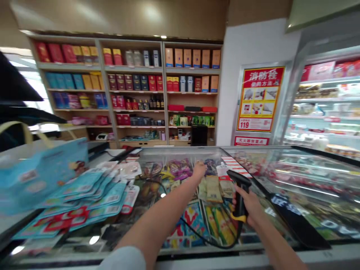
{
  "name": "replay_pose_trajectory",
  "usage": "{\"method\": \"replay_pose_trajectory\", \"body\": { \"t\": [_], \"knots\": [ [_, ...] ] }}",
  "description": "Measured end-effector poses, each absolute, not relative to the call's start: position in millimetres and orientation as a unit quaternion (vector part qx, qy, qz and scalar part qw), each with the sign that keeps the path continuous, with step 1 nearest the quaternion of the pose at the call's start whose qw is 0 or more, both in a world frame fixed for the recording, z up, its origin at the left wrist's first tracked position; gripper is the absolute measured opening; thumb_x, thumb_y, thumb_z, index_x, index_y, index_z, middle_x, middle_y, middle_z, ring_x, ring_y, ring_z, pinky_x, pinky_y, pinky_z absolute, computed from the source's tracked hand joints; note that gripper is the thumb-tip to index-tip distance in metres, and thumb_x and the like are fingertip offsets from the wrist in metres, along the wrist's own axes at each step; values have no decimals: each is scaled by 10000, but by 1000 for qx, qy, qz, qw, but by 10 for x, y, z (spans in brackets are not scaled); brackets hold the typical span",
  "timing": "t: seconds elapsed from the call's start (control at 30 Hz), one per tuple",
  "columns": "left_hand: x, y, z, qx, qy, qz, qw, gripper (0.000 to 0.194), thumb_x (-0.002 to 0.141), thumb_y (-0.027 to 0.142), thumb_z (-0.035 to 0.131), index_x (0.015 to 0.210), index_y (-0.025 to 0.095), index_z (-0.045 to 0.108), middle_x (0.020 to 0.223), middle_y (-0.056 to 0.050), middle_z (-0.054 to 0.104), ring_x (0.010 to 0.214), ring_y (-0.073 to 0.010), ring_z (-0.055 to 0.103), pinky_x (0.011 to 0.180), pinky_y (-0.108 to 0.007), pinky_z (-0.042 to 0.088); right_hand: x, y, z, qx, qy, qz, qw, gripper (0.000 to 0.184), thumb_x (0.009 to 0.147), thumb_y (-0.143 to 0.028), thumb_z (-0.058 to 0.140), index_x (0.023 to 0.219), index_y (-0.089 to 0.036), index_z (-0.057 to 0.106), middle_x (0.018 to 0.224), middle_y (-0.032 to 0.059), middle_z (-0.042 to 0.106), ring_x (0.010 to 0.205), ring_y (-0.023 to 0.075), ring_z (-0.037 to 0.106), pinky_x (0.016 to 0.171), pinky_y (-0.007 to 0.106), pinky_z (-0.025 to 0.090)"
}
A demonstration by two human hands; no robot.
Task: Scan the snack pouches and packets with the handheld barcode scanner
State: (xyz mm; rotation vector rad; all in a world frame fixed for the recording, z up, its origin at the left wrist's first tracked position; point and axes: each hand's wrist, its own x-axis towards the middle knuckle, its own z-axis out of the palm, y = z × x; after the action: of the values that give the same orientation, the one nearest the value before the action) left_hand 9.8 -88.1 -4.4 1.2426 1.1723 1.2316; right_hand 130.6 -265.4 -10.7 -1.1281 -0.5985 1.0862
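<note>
My right hand grips a black handheld barcode scanner with a yellow band near its base. Its black cable hangs in a loop across the display below. My left hand reaches out over a glass-topped chest freezer, down among colourful snack packets. Its fingers are curled at the packets, and I cannot tell whether they hold anything. Kraft-paper packets lie between my two hands. Blue sachets are fanned out at the left, away from both hands.
A light blue bag with yellow handles hangs at the left. Wooden shelves of boxed goods and bottles fill the back wall. A red and yellow fire safety poster is beside a lit refrigerated display case at the right.
</note>
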Motion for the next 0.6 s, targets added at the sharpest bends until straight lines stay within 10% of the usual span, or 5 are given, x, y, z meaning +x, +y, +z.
{"method": "replay_pose_trajectory", "body": {
  "t": [0.4,0.6],
  "knots": [
    [-2991,-1560,685,557,600,563,113,245,540,124,740,729,201,605,1019,-115,660,1173,-298,524,1010,-334,364,-306,-2152,181,-419,-373,592,578,328,627,-379,750,622,-197,477,419,-44,514,334,104,472,337,227,419],
    [-4165,-1936,730,468,776,420,47,368,486,243,788,765,183,556,856,-160,681,1179,-429,507,949,-454,391,-999,-1963,237,-407,-437,591,542,276,619,-338,722,645,-200,485,422,-60,512,321,102,460,316,225,413]
  ]
}}
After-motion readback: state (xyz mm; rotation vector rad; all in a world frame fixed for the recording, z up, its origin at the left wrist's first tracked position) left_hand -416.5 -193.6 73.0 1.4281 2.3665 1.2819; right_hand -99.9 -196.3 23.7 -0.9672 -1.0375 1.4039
